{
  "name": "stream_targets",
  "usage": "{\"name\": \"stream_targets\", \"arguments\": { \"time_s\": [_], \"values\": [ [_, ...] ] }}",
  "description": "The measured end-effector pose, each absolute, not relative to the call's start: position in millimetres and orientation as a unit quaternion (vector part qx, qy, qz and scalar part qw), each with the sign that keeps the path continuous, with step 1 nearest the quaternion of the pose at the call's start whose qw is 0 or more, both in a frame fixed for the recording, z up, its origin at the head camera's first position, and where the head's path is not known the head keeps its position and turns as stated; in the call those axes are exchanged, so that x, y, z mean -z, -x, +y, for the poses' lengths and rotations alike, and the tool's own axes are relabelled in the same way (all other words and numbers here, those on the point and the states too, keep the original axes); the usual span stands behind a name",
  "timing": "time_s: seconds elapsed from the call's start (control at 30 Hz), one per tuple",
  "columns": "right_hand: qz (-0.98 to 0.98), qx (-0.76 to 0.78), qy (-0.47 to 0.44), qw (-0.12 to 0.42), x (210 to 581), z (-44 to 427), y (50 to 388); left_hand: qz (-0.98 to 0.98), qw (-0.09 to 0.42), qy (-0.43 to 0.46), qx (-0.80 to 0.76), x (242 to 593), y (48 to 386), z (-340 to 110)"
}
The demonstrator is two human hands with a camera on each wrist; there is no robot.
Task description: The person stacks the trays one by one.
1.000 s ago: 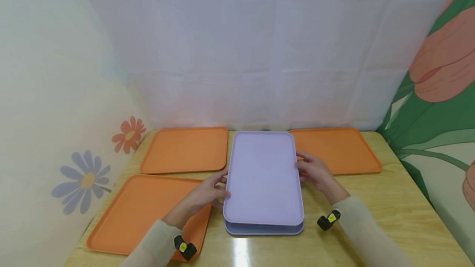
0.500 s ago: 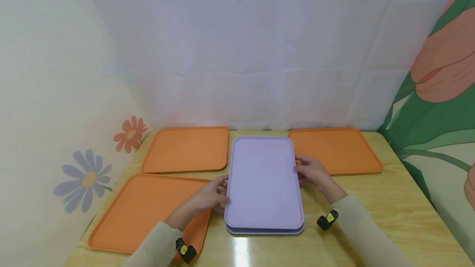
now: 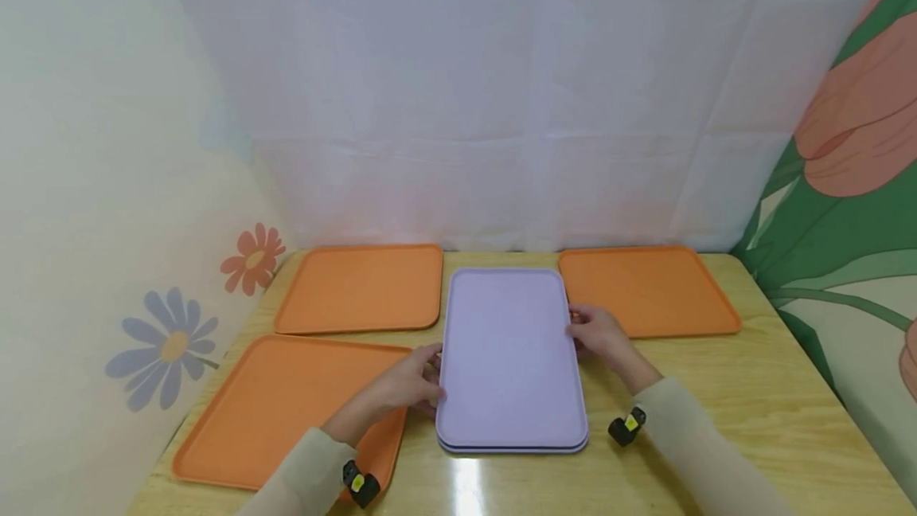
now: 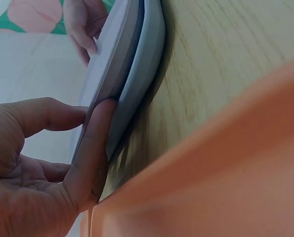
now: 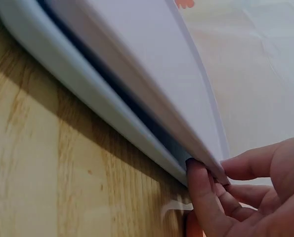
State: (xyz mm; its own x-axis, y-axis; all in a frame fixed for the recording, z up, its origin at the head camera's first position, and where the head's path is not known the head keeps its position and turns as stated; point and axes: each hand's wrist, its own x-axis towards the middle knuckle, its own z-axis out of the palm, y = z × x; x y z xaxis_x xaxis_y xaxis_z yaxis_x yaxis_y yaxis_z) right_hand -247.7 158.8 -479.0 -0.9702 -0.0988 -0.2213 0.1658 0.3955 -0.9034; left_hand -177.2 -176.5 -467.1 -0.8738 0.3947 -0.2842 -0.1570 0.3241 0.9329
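Left hand pinches upper lilac tray by left rim; right hand pinches right rim, slightly farther out. Upper tray's directly over lower lilac tray on table. Rear-left orange tray, rear-right orange tray flank its far end.

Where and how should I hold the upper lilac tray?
Probably by its long raised rims, left hand from the left, right hand from the right, pinching above and beneath: the upper lilac tray lies long sides toward the hands, and a gap over the lower tray admits fingertips.
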Motion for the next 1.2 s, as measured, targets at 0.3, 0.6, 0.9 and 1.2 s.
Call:
{"name": "stream_targets", "arguments": {
  "time_s": [0.3, 0.6, 0.9, 1.2],
  "values": [
    [0.893, 0.441, -0.004, 0.087, 472.3, 151.5, 246.3, 0.829, 0.221, -0.075, -0.509, 465.8, 177.1, -171.4],
    [0.912, 0.400, 0.022, 0.084, 469.4, 154.7, 244.3, 0.875, 0.204, -0.056, -0.434, 464.1, 176.5, -165.5],
    [0.906, 0.404, 0.030, 0.120, 467.9, 159.5, 234.2, 0.854, 0.194, -0.058, -0.479, 461.2, 174.9, -171.2],
    [0.874, 0.463, 0.020, 0.148, 475.9, 164.8, 219.9, 0.865, 0.154, -0.047, -0.475, 441.3, 169.8, -204.4]
  ]
}}
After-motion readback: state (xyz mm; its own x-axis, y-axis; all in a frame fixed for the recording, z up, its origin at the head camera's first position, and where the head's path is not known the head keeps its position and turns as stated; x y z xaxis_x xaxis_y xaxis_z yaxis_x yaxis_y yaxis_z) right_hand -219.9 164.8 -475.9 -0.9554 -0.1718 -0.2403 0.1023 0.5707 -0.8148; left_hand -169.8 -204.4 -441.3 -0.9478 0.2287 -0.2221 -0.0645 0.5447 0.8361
